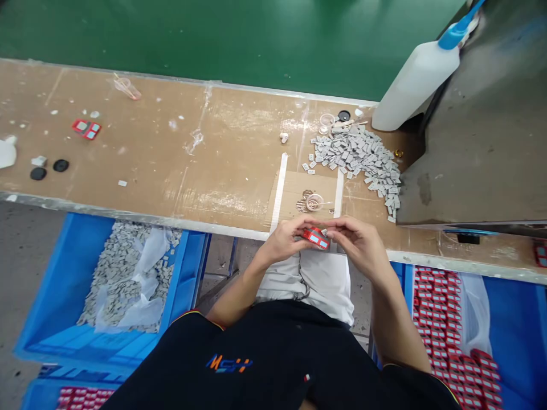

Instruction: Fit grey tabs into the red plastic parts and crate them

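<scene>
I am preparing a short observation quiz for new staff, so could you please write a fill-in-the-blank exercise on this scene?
1. The left hand holds a small toy car whose body is ____.
2. The cap of the tall whitish bottle is ____.
3. The bin with small grey pieces in it is on the person's ____ side.
4. The surface beyond the brown worktop is ____.

Missing words: red; blue; left; green.
</scene>
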A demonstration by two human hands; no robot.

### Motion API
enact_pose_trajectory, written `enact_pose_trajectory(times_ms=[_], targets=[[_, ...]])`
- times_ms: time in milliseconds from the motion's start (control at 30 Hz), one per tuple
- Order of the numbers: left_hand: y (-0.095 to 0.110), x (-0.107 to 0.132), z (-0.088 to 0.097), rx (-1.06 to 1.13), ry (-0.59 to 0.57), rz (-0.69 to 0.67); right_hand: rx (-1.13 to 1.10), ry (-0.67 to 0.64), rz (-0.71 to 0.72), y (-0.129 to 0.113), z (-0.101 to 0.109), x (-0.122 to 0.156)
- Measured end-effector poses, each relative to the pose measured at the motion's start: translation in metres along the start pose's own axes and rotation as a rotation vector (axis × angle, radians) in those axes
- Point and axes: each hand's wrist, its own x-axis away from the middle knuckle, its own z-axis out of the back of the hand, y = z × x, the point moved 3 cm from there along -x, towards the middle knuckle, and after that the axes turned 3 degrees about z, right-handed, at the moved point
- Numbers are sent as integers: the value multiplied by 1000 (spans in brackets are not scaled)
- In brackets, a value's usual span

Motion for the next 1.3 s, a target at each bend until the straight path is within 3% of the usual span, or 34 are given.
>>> enact_pose_trajectory(times_ms=[167,433,900,1300], targets=[[1,0,-1,5,15,55,81,-52,-27,3,2,-6],[-1,0,-1,-29,16,32,137,-57,-14,4,-1,-6],[-1,3,0,-249,44,-18,433,-119,118,-12,-10,1],[2,6,-4,-383,97,-70,232,39,109,-3,-22,22]])
